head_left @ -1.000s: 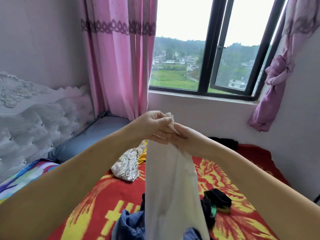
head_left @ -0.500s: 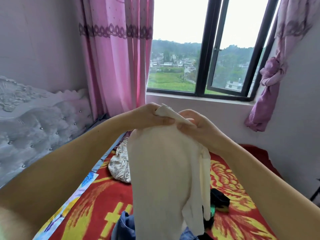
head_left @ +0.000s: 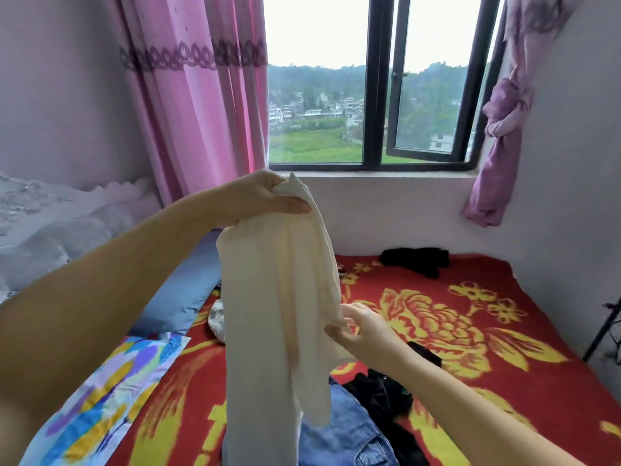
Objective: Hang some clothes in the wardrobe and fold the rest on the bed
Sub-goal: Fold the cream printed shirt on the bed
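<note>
The right hand [head_left: 361, 326] has dropped from the top of the cream garment [head_left: 279, 297] to pinch its side edge, while the left hand [head_left: 258, 196] grips the top, holding it above the bed [head_left: 470, 297], likely straightening before folding.

- A home bedroom: a bed [head_left: 470, 284] spread with a red blanket [head_left: 504, 364] patterned in yellow flowers fills the room's lower half.
- A white tufted headboard [head_left: 50, 230] and a blue pillow [head_left: 181, 290] stand at the left.
- Pink curtains [head_left: 188, 95] frame a black-framed window [head_left: 373, 95] overlooking green fields and houses.
- Loose clothes lie on the blanket, among them jeans [head_left: 349, 432] and a black garment [head_left: 416, 258].
</note>
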A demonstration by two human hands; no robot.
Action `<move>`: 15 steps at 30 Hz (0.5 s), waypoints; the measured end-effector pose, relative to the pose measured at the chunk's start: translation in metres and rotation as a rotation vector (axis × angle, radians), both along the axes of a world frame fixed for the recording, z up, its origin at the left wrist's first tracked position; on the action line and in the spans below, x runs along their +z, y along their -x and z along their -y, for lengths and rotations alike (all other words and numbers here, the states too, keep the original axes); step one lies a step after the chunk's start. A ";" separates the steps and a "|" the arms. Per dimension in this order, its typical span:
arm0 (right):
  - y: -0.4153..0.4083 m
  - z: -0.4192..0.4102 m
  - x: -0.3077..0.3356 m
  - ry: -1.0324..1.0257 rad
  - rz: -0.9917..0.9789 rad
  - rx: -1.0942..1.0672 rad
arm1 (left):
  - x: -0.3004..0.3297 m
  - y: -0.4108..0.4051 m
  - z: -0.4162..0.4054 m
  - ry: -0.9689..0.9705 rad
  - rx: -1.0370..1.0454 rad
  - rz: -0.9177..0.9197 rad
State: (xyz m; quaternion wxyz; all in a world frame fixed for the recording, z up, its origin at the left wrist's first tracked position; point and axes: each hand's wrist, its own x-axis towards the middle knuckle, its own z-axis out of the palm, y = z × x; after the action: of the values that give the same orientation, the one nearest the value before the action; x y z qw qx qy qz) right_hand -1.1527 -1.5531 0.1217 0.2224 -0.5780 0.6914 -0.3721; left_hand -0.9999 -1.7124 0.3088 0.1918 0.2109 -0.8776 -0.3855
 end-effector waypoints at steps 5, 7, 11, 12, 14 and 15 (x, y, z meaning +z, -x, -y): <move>-0.014 0.000 -0.018 0.101 0.078 -0.035 | 0.004 -0.019 0.001 -0.142 -0.102 0.098; -0.021 -0.002 -0.030 0.079 -0.049 0.037 | 0.006 -0.027 0.003 -0.159 -0.107 0.151; -0.016 0.005 -0.035 -0.045 -0.191 0.131 | 0.003 -0.030 0.003 -0.205 -0.121 0.222; -0.013 0.008 -0.032 -0.073 -0.141 0.182 | 0.002 -0.029 0.002 -0.215 -0.127 0.229; -0.008 0.010 -0.029 -0.106 -0.068 0.262 | 0.002 -0.025 0.001 -0.229 -0.139 0.236; -0.005 0.011 -0.029 -0.101 -0.052 0.267 | 0.002 -0.024 0.002 -0.229 -0.136 0.233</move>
State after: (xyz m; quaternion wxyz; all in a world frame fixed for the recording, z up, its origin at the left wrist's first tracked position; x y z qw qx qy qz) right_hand -1.1479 -1.5646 0.0925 0.2810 -0.6622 0.6318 -0.2887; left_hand -0.9763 -1.7148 0.3112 0.0372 0.2148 -0.8563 -0.4681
